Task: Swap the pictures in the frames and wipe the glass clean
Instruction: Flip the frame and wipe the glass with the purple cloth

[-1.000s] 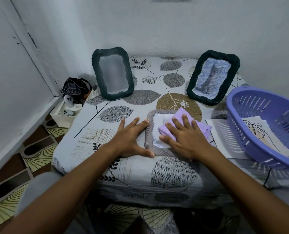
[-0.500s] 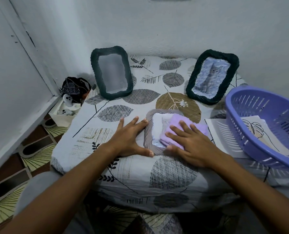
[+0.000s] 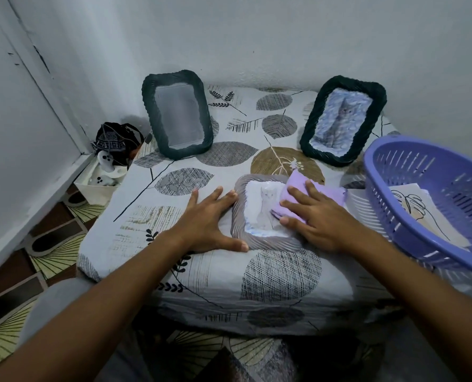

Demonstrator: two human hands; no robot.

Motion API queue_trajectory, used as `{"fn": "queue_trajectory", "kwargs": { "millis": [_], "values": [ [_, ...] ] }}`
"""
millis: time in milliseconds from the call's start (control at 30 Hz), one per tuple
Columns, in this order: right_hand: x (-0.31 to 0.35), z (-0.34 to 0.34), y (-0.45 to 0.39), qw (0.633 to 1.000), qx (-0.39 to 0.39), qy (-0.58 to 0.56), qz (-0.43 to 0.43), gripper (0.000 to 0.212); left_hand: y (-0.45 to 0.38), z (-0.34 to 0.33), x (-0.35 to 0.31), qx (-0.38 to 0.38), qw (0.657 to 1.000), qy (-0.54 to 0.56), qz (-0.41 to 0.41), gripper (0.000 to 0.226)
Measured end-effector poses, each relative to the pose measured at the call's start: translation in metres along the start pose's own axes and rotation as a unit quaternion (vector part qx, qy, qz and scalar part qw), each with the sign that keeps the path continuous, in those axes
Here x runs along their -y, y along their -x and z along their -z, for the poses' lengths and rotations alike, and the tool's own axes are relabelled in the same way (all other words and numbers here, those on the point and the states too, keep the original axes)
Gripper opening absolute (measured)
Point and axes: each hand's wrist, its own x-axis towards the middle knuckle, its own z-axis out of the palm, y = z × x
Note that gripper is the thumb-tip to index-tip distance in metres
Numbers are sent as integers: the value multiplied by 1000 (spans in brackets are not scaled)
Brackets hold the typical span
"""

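A flat frame (image 3: 266, 213) is laid at the counter (image 3: 135, 227) centre w/ the left hand (image 3: 211, 219) set against its left edge and the right hand (image 3: 321, 216) pressed on a cloth (image 3: 298, 186) over its right side. Two frames are propped behind — one rear left (image 3: 177, 118), one rear right (image 3: 342, 119). A basket (image 3: 433, 199) sits at right, w/ a sheet (image 3: 422, 213) in it.

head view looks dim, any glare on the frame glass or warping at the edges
Head view: dim, bluish light; the empty dark frame shows a hazy grey sheen; wide-angle bending curves the purple basket and wall lines; grey frame stays fairly sharp, soft shadows only.
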Motion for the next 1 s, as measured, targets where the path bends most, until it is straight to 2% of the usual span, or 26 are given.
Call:
{"fn": "queue_trajectory", "kwargs": {
  "millis": [267, 400, 467, 567, 767, 1000],
  "values": [
    [10, -17, 46, 997, -48, -53, 38, 96, -2, -2, 0, 0, 999, -34, -8, 130],
    [15, -10, 44, 998, -60, 4, 24, 101, -2, -1, 1, -2, 1000, -29, -10, 130],
    [17, -3, 35, 998, -48, 41, 2, 97, -1, -1, 3, -4, 1000, -24, -14, 132],
    [14, 3, 13, 998, -29, 41, -42, 75, -1, 0, 4, -7, 1000, -22, -18, 136],
    [3, 5, -33, 995, -21, -10, -96, 68, -2, -1, 3, -8, 1000, -20, -18, 136],
    [4, -5, 6, 998, -31, -37, -50, 64, -1, -4, 2, -20, 1000, -20, -14, 132]
  ]
}}
